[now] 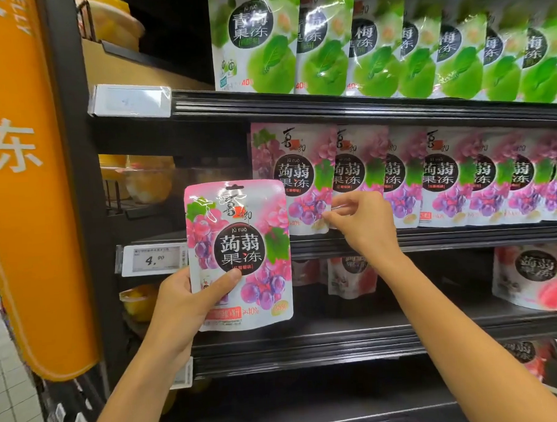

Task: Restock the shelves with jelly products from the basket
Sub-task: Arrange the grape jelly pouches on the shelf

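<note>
Pink-purple grape pouch (239, 255), glossy film, dark round label. Judged light, soft, slippery; best held by stiff sealed edges, not squeezed mid-body. Left hand (182, 307) grips its lower left corner, thumb across front; pouch upright, in air before left end of middle shelf (433, 236). Right hand (361, 222) seems to pinch bottom corner of leftmost shelf pouch (296, 177); contact blurred.

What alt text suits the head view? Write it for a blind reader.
A person's left hand holds a grape jelly pouch upright before a store shelf while the right hand pinches the lower corner of a matching shelved pouch. Green pouches line the shelf above.
</note>
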Tool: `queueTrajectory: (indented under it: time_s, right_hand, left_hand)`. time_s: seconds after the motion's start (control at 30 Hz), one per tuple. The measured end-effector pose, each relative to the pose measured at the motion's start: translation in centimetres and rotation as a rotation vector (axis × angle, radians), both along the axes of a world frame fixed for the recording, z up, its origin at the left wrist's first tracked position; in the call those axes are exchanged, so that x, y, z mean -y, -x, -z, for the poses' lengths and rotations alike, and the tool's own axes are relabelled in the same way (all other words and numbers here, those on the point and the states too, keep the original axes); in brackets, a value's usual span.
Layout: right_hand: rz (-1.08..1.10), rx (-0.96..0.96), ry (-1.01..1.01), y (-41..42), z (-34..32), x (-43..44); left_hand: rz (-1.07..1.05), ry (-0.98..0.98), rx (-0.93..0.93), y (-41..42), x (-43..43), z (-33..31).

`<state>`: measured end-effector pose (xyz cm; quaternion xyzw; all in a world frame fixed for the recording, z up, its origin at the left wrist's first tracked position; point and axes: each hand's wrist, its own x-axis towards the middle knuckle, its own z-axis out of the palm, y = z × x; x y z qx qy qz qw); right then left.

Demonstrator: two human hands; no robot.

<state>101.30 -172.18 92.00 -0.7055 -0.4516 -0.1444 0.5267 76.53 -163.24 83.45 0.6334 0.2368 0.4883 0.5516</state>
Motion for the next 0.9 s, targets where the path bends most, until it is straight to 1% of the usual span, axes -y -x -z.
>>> queueTrajectory:
  time_s: [0.1,0.2,0.3,0.4,0.47,0.5,0.53,0.6,0.67,0.7,0.73,0.8,0.9]
  right_hand:
    - [0.099,0.005,-0.002,-0.1,0.1,0.2]
    - [0.125,0.025,-0.013,-0.2,0.5,0.4]
    - [0.093,0.036,-0.041,-0.3,0.6,0.7]
    - [0.050,0.081,-0.157,0.1,0.4,1.2]
    - [-0.050,0.096,-0.242,1.0,0.3,1.5]
    - [-0.126,0.087,-0.246,1.7,0.3,1.6]
    - [-0.209,0.068,-0.209,2.3,0.5,1.6]
    - [-0.367,-0.017,-0.048,3.6,0.7,1.6]
    - [-0.520,-0.173,0.098,4.7,0.9,1.5]
    - [-0.579,-0.243,0.122,5.1,0.9,1.4]
    - [-0.612,-0.284,0.107,5.5,0.8,1.3]
    - [-0.602,-0.313,0.027,5.9,0.2,1.0]
    - [-0.577,-0.367,-0.042,6.0,-1.4,0.3]
  left_hand:
    - [0.007,-0.009,-0.013,-0.3,0.1,0.0]
    - [0.005,-0.010,-0.017,-0.4,0.1,0.1]
    - [0.004,-0.006,-0.013,-0.6,0.4,0.0]
    - [0.016,-0.005,-0.012,-0.8,0.6,-0.2]
    - [0.015,-0.006,-0.011,-1.0,0.8,-0.5]
    - [0.012,-0.011,-0.009,-1.1,0.9,-0.7]
    - [0.011,-0.019,-0.003,-1.3,1.0,-1.0]
    - [0.012,-0.035,0.017,-1.5,1.1,-1.7]
    - [0.011,-0.053,0.035,-1.8,1.1,-2.6]
    - [0.007,-0.060,0.038,-1.9,1.0,-3.0]
    - [0.000,-0.070,0.036,-2.0,1.0,-3.4]
    - [-0.020,-0.090,0.038,-2.1,1.1,-4.3]
    - [-0.084,-0.109,0.115,-1.9,1.5,-5.3]
